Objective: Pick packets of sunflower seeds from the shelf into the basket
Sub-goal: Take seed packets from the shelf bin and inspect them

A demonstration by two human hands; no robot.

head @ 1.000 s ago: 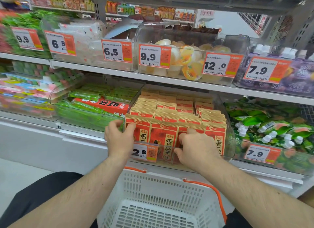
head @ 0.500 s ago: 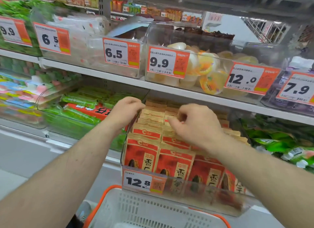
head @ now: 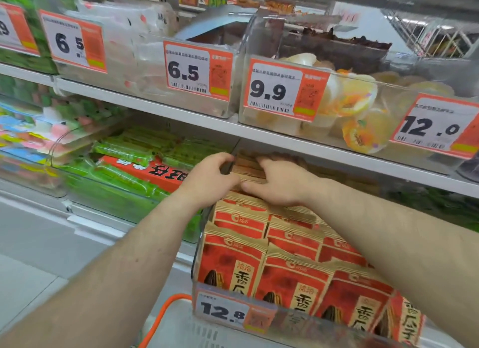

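Both hands have moved from the front row of the sunflower seed packets to the rear rows, deep in the clear bin and just under the shelf above it. Landmark: the 12.8 price tag on the bin front. The left hand is above and behind the tag, at the bin's left wall, fingers curled over the packet tops. The right hand is just beside it, further to the right of the tag, fingers laid flat and pressed together across the packet tops, thumb low against the stack; whether any packet is actually pinched cannot be told. The packets stand upright in rows behind the tag, none lifted clear. The basket, white with an orange rim, sits directly below the tag and is now largely out of view. Judgement: the front row was passed over in favour of a rear group, so the grasp is at the gathering stage and no packet has reached the basket. The next action calls for closing both hands around a bundle and drawing it forward over the front rows.
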